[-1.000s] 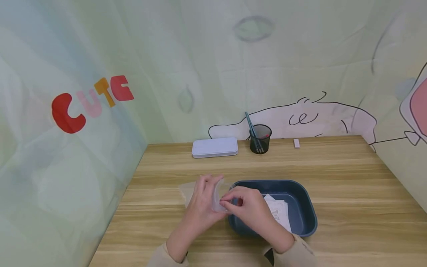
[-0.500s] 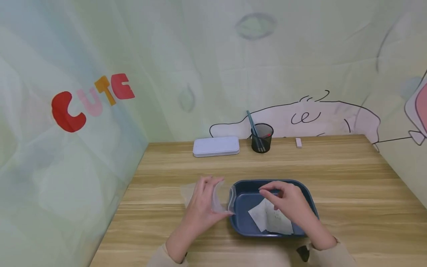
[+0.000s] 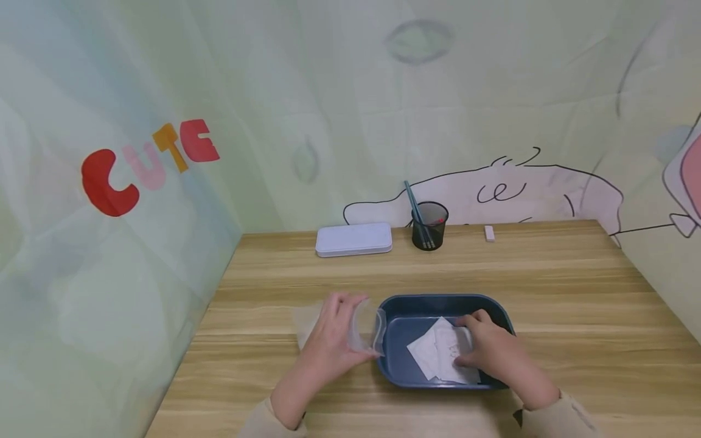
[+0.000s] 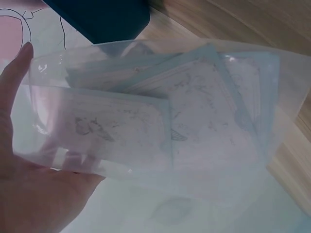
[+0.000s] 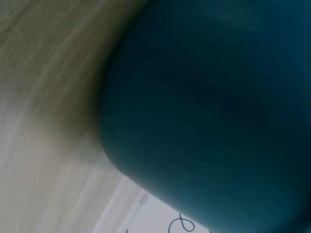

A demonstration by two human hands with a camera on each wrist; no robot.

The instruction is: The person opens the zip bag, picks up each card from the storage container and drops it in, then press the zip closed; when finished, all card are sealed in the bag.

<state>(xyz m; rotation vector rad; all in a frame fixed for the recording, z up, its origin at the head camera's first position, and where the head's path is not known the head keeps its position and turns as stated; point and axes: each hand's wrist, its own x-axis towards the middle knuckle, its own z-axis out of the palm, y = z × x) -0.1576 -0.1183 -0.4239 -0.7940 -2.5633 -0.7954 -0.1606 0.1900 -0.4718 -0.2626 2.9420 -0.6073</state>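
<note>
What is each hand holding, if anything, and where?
The left hand holds the clear bag by its open mouth. The right hand is at the papers in the tray; whether it grips any can't be told.

The limp, translucent pouch looks like smooth, glossy plastic; the white printed squares look like matt paper. The dark-blue rounded tray resembles smooth, faintly shiny plastic, the light-brown bench smooth wood grain, the black round cup metal mesh, the pale-green backdrop creased matt cloth.

The right grip partly hides white packets.
</note>
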